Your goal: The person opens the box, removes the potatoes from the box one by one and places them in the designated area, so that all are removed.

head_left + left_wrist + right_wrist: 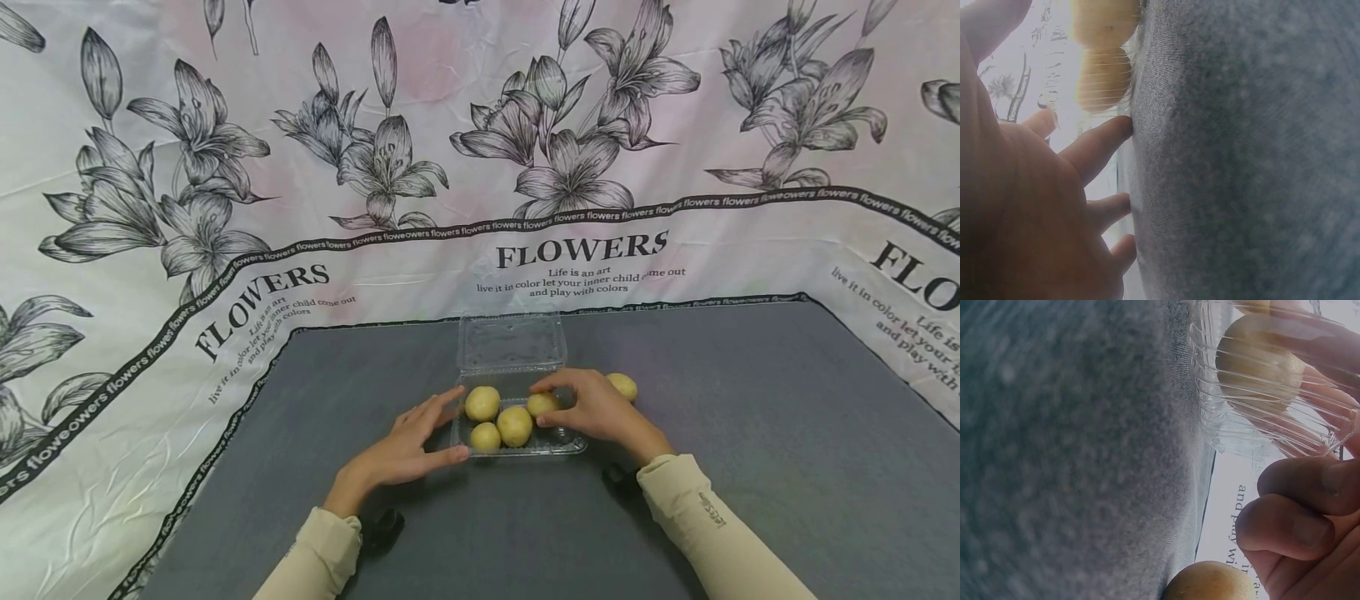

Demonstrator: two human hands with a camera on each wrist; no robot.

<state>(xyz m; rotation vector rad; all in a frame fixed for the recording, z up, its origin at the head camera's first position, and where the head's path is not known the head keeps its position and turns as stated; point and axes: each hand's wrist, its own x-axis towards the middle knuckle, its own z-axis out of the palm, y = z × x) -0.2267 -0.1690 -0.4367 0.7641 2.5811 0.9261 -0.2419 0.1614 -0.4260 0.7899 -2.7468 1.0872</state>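
A clear plastic box (517, 450) with its lid (512, 342) tipped back holds several round yellow potatoes (514, 427). At the box's right end, my right hand (600, 406) has thumb and index finger around one potato (542, 403); the right wrist view shows that potato (1254, 365) through the ribbed wall, with two other fingers curled outside. My left hand (405, 446) is spread along the left side, its thumb by the front left corner. In the left wrist view, the left hand (1035, 200) has its fingertips down near the grey cloth, close to the box.
Another yellow potato (622, 387) lies outside the box, partly behind the right hand; the right wrist view shows a potato (1210, 584) at its bottom edge. Grey cloth (337, 375) covers the table, and a flower-printed sheet (420, 275) rises behind it.
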